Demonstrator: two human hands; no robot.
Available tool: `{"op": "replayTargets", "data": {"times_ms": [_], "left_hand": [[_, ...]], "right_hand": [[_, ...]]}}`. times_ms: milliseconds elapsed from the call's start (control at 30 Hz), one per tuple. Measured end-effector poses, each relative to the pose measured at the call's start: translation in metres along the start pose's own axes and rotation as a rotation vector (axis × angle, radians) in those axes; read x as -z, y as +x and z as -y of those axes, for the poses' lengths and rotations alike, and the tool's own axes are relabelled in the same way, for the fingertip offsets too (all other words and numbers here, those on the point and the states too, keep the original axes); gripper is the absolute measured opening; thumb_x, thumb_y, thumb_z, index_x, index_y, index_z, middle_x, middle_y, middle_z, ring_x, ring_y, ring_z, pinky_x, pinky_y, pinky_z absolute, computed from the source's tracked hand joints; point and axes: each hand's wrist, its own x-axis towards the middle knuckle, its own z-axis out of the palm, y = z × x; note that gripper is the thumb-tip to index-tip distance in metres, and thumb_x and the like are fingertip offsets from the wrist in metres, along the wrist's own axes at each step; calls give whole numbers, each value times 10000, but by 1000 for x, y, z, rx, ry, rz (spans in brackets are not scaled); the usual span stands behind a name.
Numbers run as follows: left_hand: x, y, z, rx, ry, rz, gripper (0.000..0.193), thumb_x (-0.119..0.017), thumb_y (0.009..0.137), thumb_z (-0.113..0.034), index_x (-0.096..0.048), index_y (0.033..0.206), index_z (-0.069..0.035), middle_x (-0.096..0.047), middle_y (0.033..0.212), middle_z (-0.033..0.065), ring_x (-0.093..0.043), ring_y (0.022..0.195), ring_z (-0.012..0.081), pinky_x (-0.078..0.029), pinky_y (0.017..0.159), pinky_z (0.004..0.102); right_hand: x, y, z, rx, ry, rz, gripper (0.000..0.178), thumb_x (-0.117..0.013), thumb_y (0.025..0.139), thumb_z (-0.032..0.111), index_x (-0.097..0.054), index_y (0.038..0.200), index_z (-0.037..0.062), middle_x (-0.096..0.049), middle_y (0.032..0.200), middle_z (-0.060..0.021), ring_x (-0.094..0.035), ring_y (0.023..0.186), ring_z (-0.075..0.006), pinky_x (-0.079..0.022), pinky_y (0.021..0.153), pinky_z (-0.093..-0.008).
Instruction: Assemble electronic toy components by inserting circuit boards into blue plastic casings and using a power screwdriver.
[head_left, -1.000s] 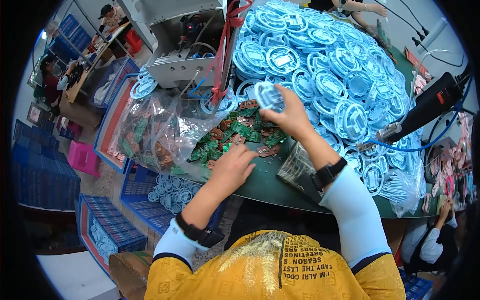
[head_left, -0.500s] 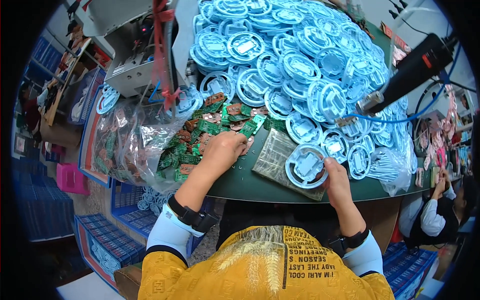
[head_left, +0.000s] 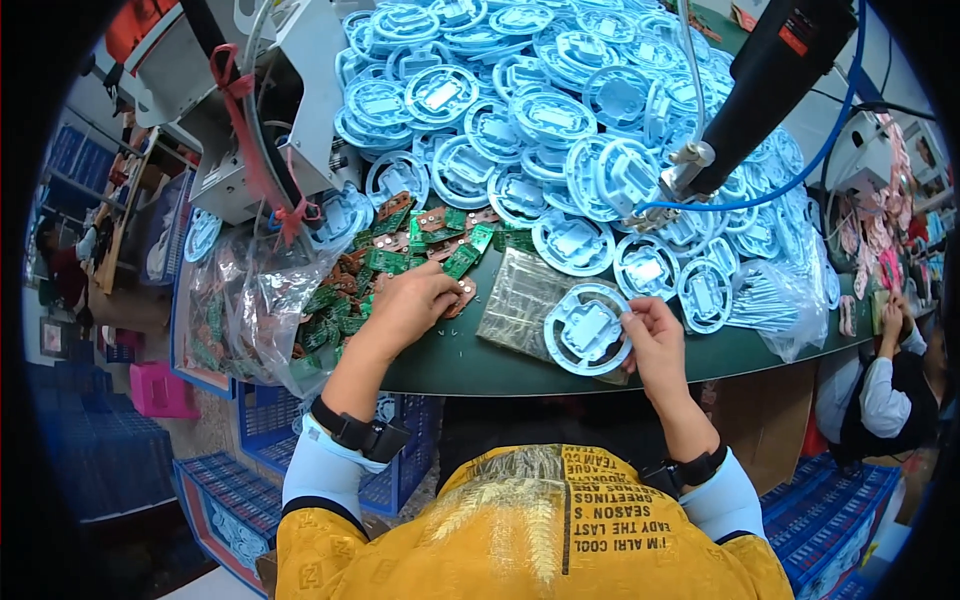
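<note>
My right hand (head_left: 657, 345) holds a round light-blue plastic piece (head_left: 588, 328) by its right rim, between thumb and fingers. The piece has a broad outer ring and a shaped plate in its middle. It sits over the near end of a flat block (head_left: 515, 300) wrapped in clear or yellowish film. At the near edge of a heap of small green and copper-coloured circuit boards (head_left: 385, 262), my left hand (head_left: 408, 308) has its fingers closed on a copper-coloured circuit board (head_left: 461, 297). The hand partly hides that board.
A large pile of the same blue pieces (head_left: 550, 110) covers the far table. A black cylindrical tool (head_left: 775, 95) with a blue hose hangs at right. At left stand a grey metal machine (head_left: 265, 120) and a plastic bag (head_left: 255, 310) of boards. Another person (head_left: 885, 390) works at far right.
The whole view has shifted, so the table's things appear further left. My right fingers are curled more around the blue piece's rim. Against the table, both hands stay nearly in place.
</note>
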Motion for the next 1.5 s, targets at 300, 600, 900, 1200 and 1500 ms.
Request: {"op": "replayTargets", "data": {"times_ms": [300, 600, 900, 1200, 1500], "left_hand": [[7, -10, 4, -201, -41, 34, 126, -679, 786, -85, -703, 898, -32, -588, 837, 80, -609, 790, 293, -480, 685, 377], [-11, -18, 43, 157, -1906, -251, 258, -530, 987, -210, -571, 1169, -32, -640, 1035, 88, -604, 849, 178, -505, 732, 332], [-16, -7, -54, -208, -442, -200, 51, -651, 849, -54, -663, 882, -19, -621, 1088, 117, -600, 1011, 250, -481, 837, 326], [-47, 14, -101, -530, -13, -242, 236, -727, 703, -57, -640, 918, -99, -618, 1033, 51, -593, 983, 241, -419, 860, 380], [-53, 17, -105, -495, 42, -236, 208, -726, 697, -75, -652, 888, -109, -619, 987, 17, -577, 981, 220, -413, 855, 375]], "right_hand": [[6, 3, -5, 138, -149, -56, 154, -605, 917, 96, -568, 1037, 8, -555, 667, -7, -482, 513, -49, -368, 428, -204], [13, -12, 7, 679, -766, -110, 375, -575, 774, -28, -602, 1143, 33, -577, 995, -152, -604, 726, -294, -506, 642, -367], [9, -16, -3, 952, -1080, 116, 464, -681, 664, 3, -638, 1122, 71, -585, 1109, -131, -604, 889, -288, -510, 707, -359], [6, -7, -13, 1183, -1087, 98, 317, -589, 774, 77, -638, 1086, 41, -606, 1199, -136, -597, 1045, -283, -465, 857, -402], [5, -6, -15, 1184, -1041, 91, 321, -604, 769, 74, -629, 1087, 31, -608, 1187, -130, -596, 1050, -284, -474, 858, -384]]}}
